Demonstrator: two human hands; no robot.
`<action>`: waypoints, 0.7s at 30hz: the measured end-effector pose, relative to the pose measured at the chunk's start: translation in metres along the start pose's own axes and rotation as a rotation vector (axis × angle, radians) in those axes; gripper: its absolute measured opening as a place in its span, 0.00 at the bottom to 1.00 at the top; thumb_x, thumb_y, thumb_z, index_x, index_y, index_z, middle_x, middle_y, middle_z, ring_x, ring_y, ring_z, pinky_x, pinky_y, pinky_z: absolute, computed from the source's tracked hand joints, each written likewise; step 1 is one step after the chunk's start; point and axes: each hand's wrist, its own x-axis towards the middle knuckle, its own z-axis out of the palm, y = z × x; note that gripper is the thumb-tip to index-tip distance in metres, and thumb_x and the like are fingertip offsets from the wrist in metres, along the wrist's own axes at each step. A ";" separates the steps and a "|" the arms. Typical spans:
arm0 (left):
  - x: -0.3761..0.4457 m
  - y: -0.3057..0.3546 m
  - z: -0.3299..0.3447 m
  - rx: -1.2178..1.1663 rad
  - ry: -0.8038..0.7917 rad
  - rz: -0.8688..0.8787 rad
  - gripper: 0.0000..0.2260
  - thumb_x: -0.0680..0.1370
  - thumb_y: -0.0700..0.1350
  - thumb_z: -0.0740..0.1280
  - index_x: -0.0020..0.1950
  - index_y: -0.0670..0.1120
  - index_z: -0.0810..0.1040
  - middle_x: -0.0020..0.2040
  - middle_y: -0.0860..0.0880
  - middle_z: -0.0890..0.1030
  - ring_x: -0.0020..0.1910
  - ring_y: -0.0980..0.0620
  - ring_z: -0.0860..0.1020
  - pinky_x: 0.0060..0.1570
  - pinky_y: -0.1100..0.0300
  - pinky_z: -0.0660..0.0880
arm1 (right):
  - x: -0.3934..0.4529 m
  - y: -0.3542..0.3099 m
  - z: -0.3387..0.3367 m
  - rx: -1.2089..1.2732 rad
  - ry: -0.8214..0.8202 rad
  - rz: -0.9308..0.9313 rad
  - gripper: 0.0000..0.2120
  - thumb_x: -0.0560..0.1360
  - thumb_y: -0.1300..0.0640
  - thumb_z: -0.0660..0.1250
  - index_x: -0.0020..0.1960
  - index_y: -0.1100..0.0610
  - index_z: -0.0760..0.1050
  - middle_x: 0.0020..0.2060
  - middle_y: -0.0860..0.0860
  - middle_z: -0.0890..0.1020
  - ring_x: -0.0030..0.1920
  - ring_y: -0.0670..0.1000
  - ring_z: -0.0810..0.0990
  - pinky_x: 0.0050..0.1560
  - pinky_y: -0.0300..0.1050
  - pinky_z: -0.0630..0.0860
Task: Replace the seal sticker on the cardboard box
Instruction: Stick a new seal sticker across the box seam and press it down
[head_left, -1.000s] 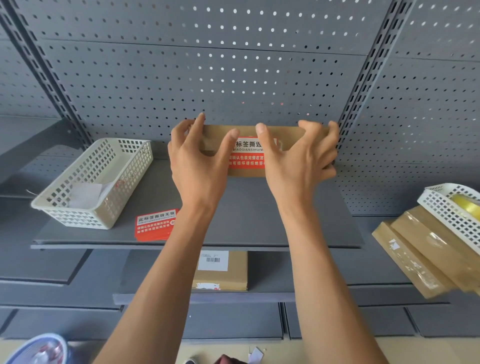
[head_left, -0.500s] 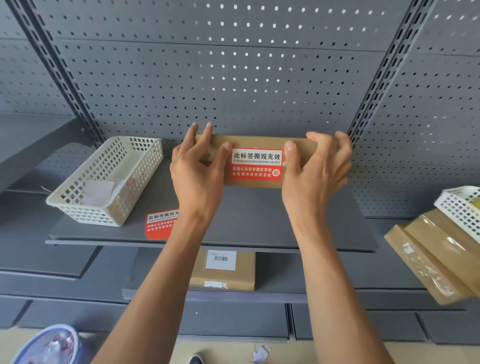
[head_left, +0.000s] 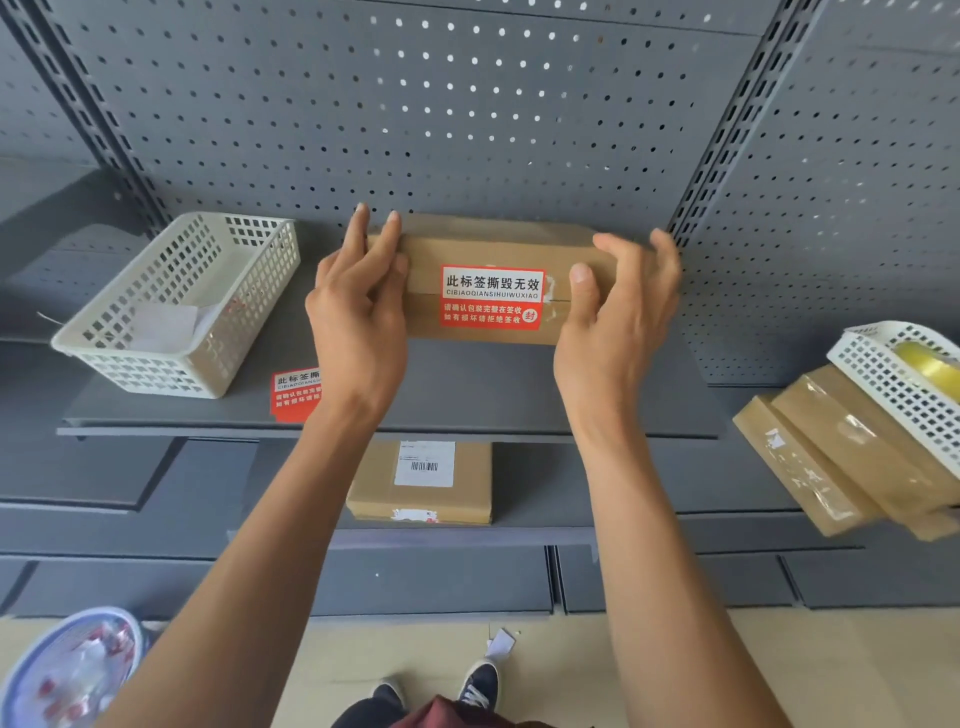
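Note:
A flat brown cardboard box (head_left: 493, 244) lies on the grey shelf (head_left: 467, 384) against the pegboard back. A red and white seal sticker (head_left: 491, 298) is stuck flat across its front seam, with torn white residue just right of it. My left hand (head_left: 358, 312) grips the box's left end, fingers over the top. My right hand (head_left: 618, 312) grips the right end, thumb on the front face beside the sticker. A spare red seal sticker (head_left: 293, 392) lies on the shelf, partly hidden behind my left wrist.
A white plastic basket (head_left: 176, 306) with paper scraps stands at the shelf's left. Another cardboard box (head_left: 421, 483) with a barcode label sits on the lower shelf. At right are taped boxes (head_left: 841, 457) under a white basket (head_left: 904, 374). A bin (head_left: 67, 670) stands on the floor.
My thumbs slid outward off the sticker, uncovering its whole face. Both hands now hold the box's ends.

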 end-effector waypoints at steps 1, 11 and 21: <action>-0.002 -0.002 -0.002 -0.006 -0.004 0.001 0.17 0.82 0.44 0.63 0.71 0.50 0.77 0.76 0.47 0.71 0.71 0.54 0.72 0.72 0.51 0.68 | -0.003 0.000 -0.001 0.013 0.003 0.002 0.12 0.81 0.58 0.66 0.65 0.54 0.77 0.76 0.55 0.65 0.71 0.55 0.66 0.59 0.37 0.56; -0.036 -0.017 -0.023 -0.043 -0.080 -0.024 0.14 0.80 0.44 0.67 0.64 0.47 0.83 0.71 0.44 0.77 0.64 0.59 0.75 0.68 0.50 0.73 | -0.044 0.023 -0.009 0.052 -0.029 0.020 0.12 0.80 0.61 0.68 0.63 0.56 0.78 0.74 0.57 0.67 0.73 0.56 0.68 0.70 0.58 0.71; -0.064 -0.031 -0.022 -0.010 -0.169 -0.062 0.13 0.78 0.43 0.70 0.62 0.46 0.84 0.70 0.45 0.78 0.64 0.49 0.80 0.66 0.49 0.75 | -0.067 0.052 -0.013 0.015 -0.077 0.022 0.12 0.80 0.63 0.69 0.62 0.56 0.77 0.73 0.57 0.67 0.73 0.56 0.68 0.64 0.62 0.75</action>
